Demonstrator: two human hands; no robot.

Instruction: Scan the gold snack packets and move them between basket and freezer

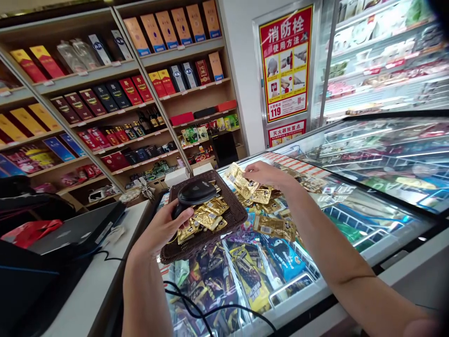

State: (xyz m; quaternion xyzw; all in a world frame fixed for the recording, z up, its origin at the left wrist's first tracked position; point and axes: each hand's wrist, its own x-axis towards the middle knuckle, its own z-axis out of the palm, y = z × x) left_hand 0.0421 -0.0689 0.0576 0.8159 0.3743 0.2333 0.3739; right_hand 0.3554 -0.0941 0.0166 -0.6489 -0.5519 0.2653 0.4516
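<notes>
Holding a black scanner (193,193) in the left hand (159,230), grip closed round its handle, just above a brown wicker basket (196,247) half full of gold packets (206,216). Pinching one gold sachet (237,179) in the right hand (265,174), grip narrow, at 2 o'clock from the basket. At 5 o'clock from that hand, a loose pile of sachets (271,224) on the freezer's glass surface (368,220). Open glass toward 3 o'clock. Trailing at 6 o'clock, a black cable (210,311). Crowding 9 o'clock, a white surface (94,281) with a dark till (73,229). Shelves (115,93) at 11 o'clock.
</notes>
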